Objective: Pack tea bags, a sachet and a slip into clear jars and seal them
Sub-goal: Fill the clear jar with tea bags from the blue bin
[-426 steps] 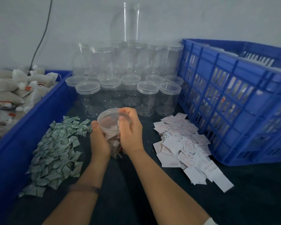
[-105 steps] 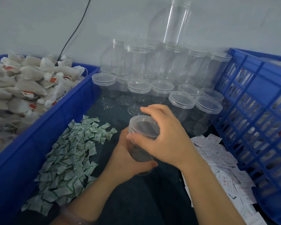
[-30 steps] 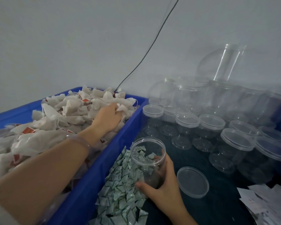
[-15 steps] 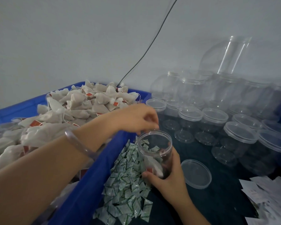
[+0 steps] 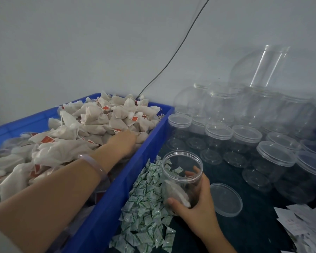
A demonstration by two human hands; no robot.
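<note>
The crate (image 5: 106, 207) fills the ground left of the grip, heaped with tea bags (image 5: 91, 121). Beyond the grip and to its right stand the spare jars (image 5: 244, 132), lidded ones in front and bare ones stacked behind. Sachets (image 5: 146, 203) lie in a drift that reaches the grip's left side, and slips (image 5: 310, 221) lie well off to its right. The grip itself is the right hand (image 5: 199, 203), with fingers and thumb wrapped round the open jar (image 5: 182, 172), mouth up. The lid (image 5: 225, 199) lies flat just right of the grip. One bag (image 5: 175, 193) sits low inside the jar, just above the thumb. The left hand (image 5: 123, 141) lies palm down on the heap, up and left of the grip. Its fingertips are sunk among the tea bags, so I cannot tell whether it has caught one. The strings look tangled, so a lifted bag may drag others over the crate wall onto the sachets. A bag could also snag on the jar's rim and drop outside. A knock from the returning arm might tip the jar, since only one hand holds it.
</note>
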